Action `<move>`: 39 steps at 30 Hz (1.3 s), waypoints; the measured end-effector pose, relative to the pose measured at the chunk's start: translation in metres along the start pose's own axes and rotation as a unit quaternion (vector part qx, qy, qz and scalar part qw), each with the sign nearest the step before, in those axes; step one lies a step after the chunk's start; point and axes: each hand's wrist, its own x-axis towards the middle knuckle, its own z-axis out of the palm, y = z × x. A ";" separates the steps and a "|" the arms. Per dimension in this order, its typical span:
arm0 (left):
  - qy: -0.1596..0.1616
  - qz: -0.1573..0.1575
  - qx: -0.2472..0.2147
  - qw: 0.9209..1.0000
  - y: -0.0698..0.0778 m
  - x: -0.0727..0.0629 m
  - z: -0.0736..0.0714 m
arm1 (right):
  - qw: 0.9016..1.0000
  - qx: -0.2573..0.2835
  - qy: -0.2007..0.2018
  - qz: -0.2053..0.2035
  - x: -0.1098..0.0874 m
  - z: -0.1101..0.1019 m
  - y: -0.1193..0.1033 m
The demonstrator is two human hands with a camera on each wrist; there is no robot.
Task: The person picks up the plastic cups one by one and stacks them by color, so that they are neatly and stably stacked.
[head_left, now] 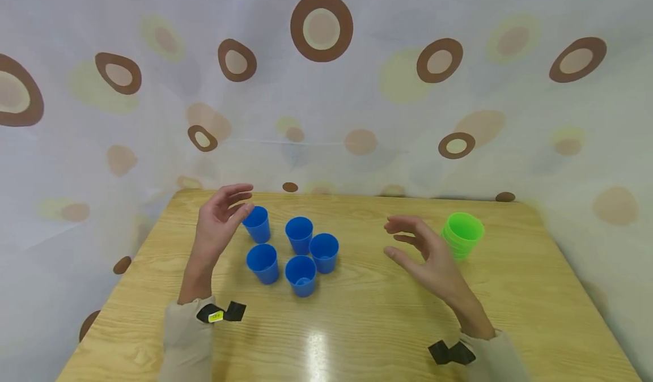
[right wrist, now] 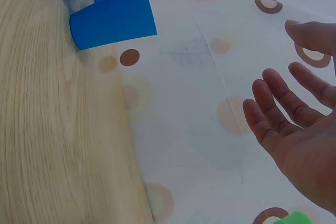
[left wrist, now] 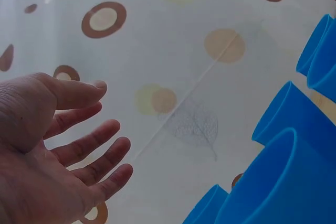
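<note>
Several blue cups stand upright, mouths up, in a loose group left of the table's middle; among them are a front cup point(head_left: 301, 277), a rear cup point(head_left: 299, 236) and a far-left cup point(head_left: 259, 228). My left hand point(head_left: 218, 217) hovers beside the far-left cup, its thumb overlapping that cup's rim in the head view; nothing is in its grasp. In the left wrist view its fingers point(left wrist: 97, 153) are spread and relaxed. My right hand point(head_left: 428, 257) is raised with loosely bent fingers, holding nothing. Just beyond it, to the right, is a stack of nested green cups point(head_left: 463, 234).
The cups stand on a light wooden table point(head_left: 367, 325). A pale sheet point(head_left: 357, 98) patterned with brown rings hangs behind the table and along both sides. Black straps sit around both sleeve cuffs.
</note>
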 end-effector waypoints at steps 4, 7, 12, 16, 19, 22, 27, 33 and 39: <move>0.011 -0.022 0.017 1.000 -0.012 -0.001 -0.007 | 1.000 0.002 -0.015 0.018 0.008 0.015 0.006; 0.019 -0.038 0.027 0.999 -0.022 -0.002 -0.015 | 0.999 0.005 -0.030 0.028 0.014 0.027 0.012; 0.008 -0.061 0.038 0.997 -0.034 -0.005 -0.023 | 0.998 0.020 -0.042 0.047 0.020 0.045 0.023; 0.005 -0.084 0.049 0.995 -0.045 -0.005 -0.027 | 0.996 0.033 -0.047 0.066 0.024 0.057 0.032; 0.000 -0.100 0.058 0.993 -0.051 -0.005 -0.030 | 0.995 0.038 -0.052 0.080 0.027 0.065 0.036; -0.010 -0.113 0.069 0.991 -0.056 -0.006 -0.033 | 0.994 0.039 -0.059 0.087 0.030 0.072 0.039; -0.033 -0.137 0.060 0.988 -0.067 -0.009 -0.035 | 0.993 0.042 -0.059 0.095 0.031 0.079 0.045; -0.054 -0.163 0.042 0.984 -0.080 -0.012 -0.030 | 0.990 0.043 -0.070 0.113 0.024 0.083 0.055; -0.061 -0.168 0.031 0.983 -0.086 -0.013 -0.028 | 0.989 0.047 -0.079 0.119 0.021 0.085 0.056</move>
